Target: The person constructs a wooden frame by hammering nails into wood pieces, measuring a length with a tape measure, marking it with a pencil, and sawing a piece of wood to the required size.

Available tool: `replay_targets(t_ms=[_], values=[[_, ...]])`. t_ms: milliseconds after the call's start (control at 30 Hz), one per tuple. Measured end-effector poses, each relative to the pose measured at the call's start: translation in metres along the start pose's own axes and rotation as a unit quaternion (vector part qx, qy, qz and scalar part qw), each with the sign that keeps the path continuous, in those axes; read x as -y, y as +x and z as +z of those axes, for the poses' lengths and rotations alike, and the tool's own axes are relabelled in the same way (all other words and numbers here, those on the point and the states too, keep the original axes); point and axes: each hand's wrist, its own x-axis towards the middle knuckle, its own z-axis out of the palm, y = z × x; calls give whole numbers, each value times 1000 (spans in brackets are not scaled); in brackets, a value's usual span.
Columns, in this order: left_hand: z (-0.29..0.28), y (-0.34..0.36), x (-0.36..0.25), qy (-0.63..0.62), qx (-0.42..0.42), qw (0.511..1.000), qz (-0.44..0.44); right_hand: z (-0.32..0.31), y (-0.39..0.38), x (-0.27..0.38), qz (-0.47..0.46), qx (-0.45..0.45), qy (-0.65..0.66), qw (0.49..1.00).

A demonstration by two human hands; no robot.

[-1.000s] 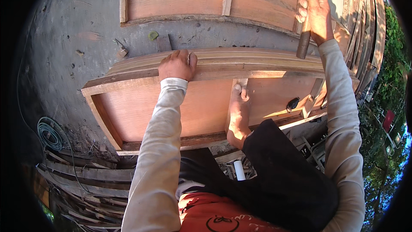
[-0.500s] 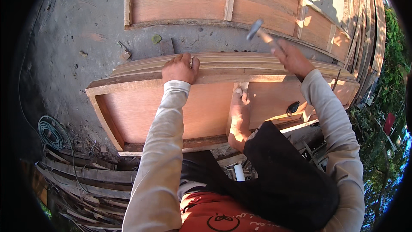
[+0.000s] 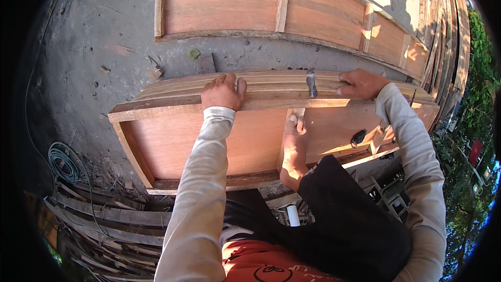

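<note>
My left hand is closed over the top edge of a stack of wooden frames, whose nearest, plywood-backed frame faces me. My right hand is curled round a hammer at the stack's top, to the right of my left one; the metal head shows across the wood. My bare foot presses on that frame's middle batten. A small black object sits on the plywood to the right of my foot.
Another battened panel lies beyond on the concrete floor. Long boards line the right edge, with greenery outside. A coiled green hose, piled timber strips and a white cylinder are at left and below.
My right hand has swung down and leftward from the upper right with the hammer, which is now low on the stack's top. My left hand still grips the edge, slightly lower in view.
</note>
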Motion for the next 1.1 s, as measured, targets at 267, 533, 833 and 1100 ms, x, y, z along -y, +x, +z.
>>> replay_targets(t_ms=[267,533,833,1100], values=[[-15,20,9,18,-25,999,-10,-27,33,40,109,-468,433,763],[-15,20,14,6,-59,998,27,-91,5,23,75,-395,428,809],[-4,3,18,6,-32,999,13,-25,33,22,42,-190,165,967],[-17,23,14,-5,-55,998,36,-28,39,40,87,-447,493,741]])
